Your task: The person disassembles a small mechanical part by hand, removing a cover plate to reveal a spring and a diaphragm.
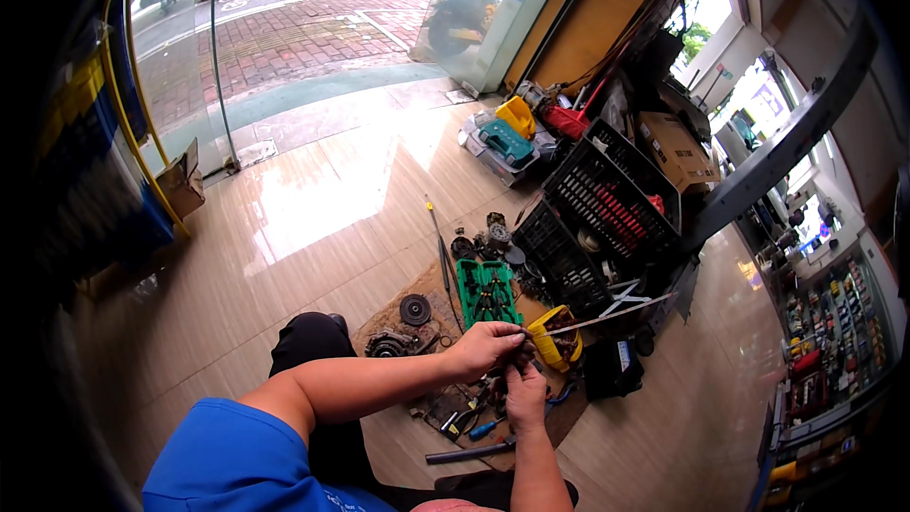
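Note:
My left hand [485, 351] and my right hand [524, 389] meet over a cardboard mat [427, 280], both closed on a small dark part [521, 355], partly hidden by fingers. Just beyond sit an open green tool case [484, 290] and a yellow container [561, 341] of dark items. A dark toothed round part [415, 311] and a greasy assembly [385, 349] lie left of my hands. Pliers [455, 423], a blue-handled tool [485, 429] and a long dark bar [474, 451] lie below them.
Black crates [608, 194], toolboxes [507, 142] and cardboard boxes [676, 144] stand ahead-right. A long metal strip [626, 313] slants beside the crates. My bent knee [303, 337] is at left. A glass doorway [479, 19] opens onto paving. Shelves of goods [839, 327] line the far right.

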`<state>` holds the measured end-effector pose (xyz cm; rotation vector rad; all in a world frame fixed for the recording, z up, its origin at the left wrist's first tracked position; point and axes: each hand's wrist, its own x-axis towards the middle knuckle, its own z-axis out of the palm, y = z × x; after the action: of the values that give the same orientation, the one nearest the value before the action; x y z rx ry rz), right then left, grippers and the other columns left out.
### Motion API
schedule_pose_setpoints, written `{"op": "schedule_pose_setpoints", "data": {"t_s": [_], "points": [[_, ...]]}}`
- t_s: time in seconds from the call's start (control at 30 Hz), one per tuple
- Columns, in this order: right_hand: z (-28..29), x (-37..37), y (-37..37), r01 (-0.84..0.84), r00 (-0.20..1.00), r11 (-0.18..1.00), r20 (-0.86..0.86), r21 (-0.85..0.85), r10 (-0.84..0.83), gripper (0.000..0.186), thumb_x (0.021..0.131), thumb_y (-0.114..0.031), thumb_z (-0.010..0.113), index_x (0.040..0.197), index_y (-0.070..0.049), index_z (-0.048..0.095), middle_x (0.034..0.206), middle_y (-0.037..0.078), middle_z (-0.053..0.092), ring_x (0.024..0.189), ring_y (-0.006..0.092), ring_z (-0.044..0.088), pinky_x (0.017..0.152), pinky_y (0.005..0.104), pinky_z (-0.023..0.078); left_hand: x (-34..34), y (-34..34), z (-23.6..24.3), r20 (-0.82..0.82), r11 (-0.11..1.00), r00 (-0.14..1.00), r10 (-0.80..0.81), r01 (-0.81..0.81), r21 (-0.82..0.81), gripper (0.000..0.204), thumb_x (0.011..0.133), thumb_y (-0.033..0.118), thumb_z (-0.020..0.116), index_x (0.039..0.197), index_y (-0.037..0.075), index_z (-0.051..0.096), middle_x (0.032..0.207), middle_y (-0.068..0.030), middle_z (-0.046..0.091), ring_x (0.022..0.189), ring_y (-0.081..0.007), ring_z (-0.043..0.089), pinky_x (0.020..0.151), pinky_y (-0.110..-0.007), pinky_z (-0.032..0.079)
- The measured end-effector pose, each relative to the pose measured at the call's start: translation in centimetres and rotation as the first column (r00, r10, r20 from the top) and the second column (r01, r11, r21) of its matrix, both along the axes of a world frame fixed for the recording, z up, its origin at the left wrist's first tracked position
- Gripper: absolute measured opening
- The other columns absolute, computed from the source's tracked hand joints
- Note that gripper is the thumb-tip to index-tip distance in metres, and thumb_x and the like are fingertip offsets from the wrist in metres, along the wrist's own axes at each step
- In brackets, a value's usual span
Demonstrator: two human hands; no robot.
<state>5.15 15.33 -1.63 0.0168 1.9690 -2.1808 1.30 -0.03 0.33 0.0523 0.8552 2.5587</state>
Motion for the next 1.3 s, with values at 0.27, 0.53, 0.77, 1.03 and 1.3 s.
{"op": "schedule_pose_setpoints", "data": {"t_s": [0.27, 0.53, 0.77, 1.03, 1.3], "points": [[0.1, 0.0, 0.2, -0.020, 1.000, 1.000, -0.021, -0.014, 0.020, 0.024, 0.095, -0.009, 0.064, 0.116, 0.002, 0.064, 0.102, -0.001, 0.066, 0.084, 0.0062, 0.059, 0.074, 0.0228, 0.049, 0.0, -0.1, -0.4, -0.053, 0.999, 0.999, 0.004, -0.006, -0.038, 0.024, 0.100, 0.011, 0.054, 0.117, -0.004, 0.060, 0.101, -0.0097, 0.069, 0.090, -0.0166, 0.067, 0.082, -0.029, 0.055], [0.0, 0.1, 0.1, 0.034, 0.998, 0.999, -0.044, -0.039, -0.036, 0.020, 0.095, -0.009, 0.063, 0.113, 0.001, 0.065, 0.096, 0.000, 0.065, 0.077, 0.0063, 0.058, 0.068, 0.0220, 0.048, 0.6, -0.1, 0.2, -0.070, 0.999, 0.997, -0.017, 0.014, -0.044, 0.023, 0.100, 0.012, 0.053, 0.117, -0.002, 0.060, 0.106, -0.0116, 0.069, 0.097, -0.0188, 0.067, 0.087, -0.031, 0.054], [0.6, 0.0, -0.3, 0.075, 0.995, 0.992, -0.063, -0.105, -0.082, 0.016, 0.095, -0.015, 0.065, 0.106, -0.004, 0.065, 0.084, 0.001, 0.065, 0.060, 0.0098, 0.058, 0.053, 0.0231, 0.045, 0.4, 0.3, 0.0, -0.030, 0.999, 0.999, -0.032, 0.032, -0.003, 0.022, 0.100, 0.012, 0.054, 0.116, -0.003, 0.059, 0.108, -0.0137, 0.068, 0.099, -0.0217, 0.067, 0.089, -0.033, 0.054], [0.3, 0.0, 0.7, 0.084, 0.993, 0.985, -0.065, -0.151, -0.094, 0.017, 0.092, -0.005, 0.065, 0.108, -0.004, 0.064, 0.089, 0.000, 0.066, 0.065, 0.0097, 0.058, 0.056, 0.0237, 0.046, 0.2, 0.8, -0.4, 0.006, 0.997, 0.997, -0.083, 0.083, 0.007, 0.022, 0.099, 0.011, 0.055, 0.114, -0.003, 0.059, 0.107, -0.0143, 0.068, 0.098, -0.0222, 0.068, 0.087, -0.034, 0.055], [2.1, 0.1, 1.2, 0.029, 0.998, 0.989, -0.051, -0.147, -0.037, 0.032, 0.089, 0.004, 0.065, 0.121, 0.001, 0.061, 0.104, 0.005, 0.068, 0.092, 0.0136, 0.066, 0.082, 0.0265, 0.054, 0.8, 1.2, -0.8, -0.044, 0.981, 0.984, -0.171, 0.166, -0.100, 0.026, 0.098, 0.011, 0.056, 0.117, -0.005, 0.060, 0.108, -0.0138, 0.068, 0.099, -0.0216, 0.067, 0.086, -0.031, 0.055]]}}
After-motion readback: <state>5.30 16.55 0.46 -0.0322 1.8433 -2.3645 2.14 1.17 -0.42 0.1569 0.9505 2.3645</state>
